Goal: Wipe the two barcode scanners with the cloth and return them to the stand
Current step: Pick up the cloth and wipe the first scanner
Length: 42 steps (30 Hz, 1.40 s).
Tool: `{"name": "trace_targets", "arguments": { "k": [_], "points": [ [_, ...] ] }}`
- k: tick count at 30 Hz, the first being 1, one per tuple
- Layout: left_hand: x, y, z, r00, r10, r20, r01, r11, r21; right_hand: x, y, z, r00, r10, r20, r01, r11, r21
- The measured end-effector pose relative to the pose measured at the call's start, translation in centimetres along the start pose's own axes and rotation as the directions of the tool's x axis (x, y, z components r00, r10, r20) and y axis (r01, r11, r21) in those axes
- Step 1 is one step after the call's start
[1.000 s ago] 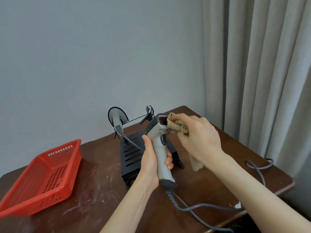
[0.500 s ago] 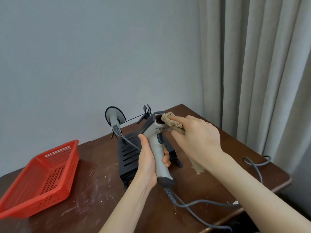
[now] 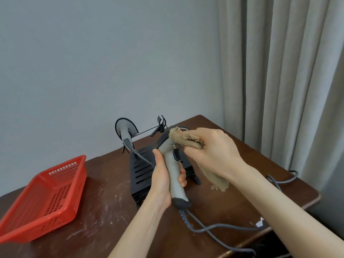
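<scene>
Holding the grey scanner (image 3: 172, 175) upright by its handle in the left hand (image 3: 161, 181), fingers and thumb curled round it, above the middle of the table (image 3: 232, 198). Pressing the bunched tan cloth (image 3: 184, 139) onto its head with the right hand (image 3: 214, 153), fingers pinching the fabric. Behind, second scanner (image 3: 125, 130) docked on the black stand (image 3: 140, 168) near the back edge; red basket (image 3: 52, 194) at the left edge, cable (image 3: 232, 228) trailing towards the front right corner.
</scene>
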State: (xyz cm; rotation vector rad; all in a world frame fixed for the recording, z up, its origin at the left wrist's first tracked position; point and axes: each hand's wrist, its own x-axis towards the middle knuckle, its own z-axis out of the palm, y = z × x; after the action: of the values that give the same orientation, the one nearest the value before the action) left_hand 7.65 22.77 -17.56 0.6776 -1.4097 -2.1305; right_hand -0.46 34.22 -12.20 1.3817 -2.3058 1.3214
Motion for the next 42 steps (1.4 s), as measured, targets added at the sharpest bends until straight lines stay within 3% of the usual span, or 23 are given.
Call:
{"name": "trace_targets", "arguments": {
  "k": [6, 10, 14, 16, 20, 27, 36, 42],
  "points": [
    [-0.2, -0.1, 0.2, 1.000, -0.025, 0.005, 0.025, 0.999, -0.029, 0.2, 1.2, -0.3, 0.996, 0.061, -0.069, -0.076, 0.966, -0.249],
    [-0.2, -0.2, 0.2, 1.000, -0.019, 0.012, 0.019, 1.000, -0.005, 0.1, 0.6, -0.1, 0.994, 0.065, -0.090, -0.077, 0.987, -0.138],
    [-0.3, -0.1, 0.4, 1.000, -0.021, 0.007, 0.021, 1.000, -0.020, -0.1, -0.5, 0.0, 0.998, 0.056, -0.013, -0.053, 0.981, 0.186],
    [-0.2, 0.2, 0.3, 1.000, -0.026, 0.004, 0.026, 0.999, -0.024, -0.2, -0.5, 0.0, 0.999, 0.030, -0.019, -0.027, 0.989, 0.142],
    [-0.4, 0.3, 0.0, 0.998, -0.064, 0.016, 0.064, 0.997, -0.045, 0.0, 1.0, -0.2, 0.994, 0.049, -0.095, -0.069, 0.971, -0.229],
    [-0.3, 0.5, -0.2, 0.994, -0.086, 0.073, 0.098, 0.981, -0.170, 0.3, 3.0, -1.2, 0.930, 0.168, -0.327, -0.183, 0.983, -0.013],
    [-0.6, 0.3, 0.4, 0.995, -0.071, 0.074, 0.081, 0.985, -0.151, 0.1, 1.5, -0.3, 0.888, -0.097, -0.449, 0.010, 0.981, -0.194],
    [-0.7, 0.4, 0.5, 0.997, -0.041, 0.065, 0.045, 0.996, -0.074, -0.2, 1.1, 0.9, 0.913, -0.164, -0.374, 0.066, 0.963, -0.261]
  ]
}}
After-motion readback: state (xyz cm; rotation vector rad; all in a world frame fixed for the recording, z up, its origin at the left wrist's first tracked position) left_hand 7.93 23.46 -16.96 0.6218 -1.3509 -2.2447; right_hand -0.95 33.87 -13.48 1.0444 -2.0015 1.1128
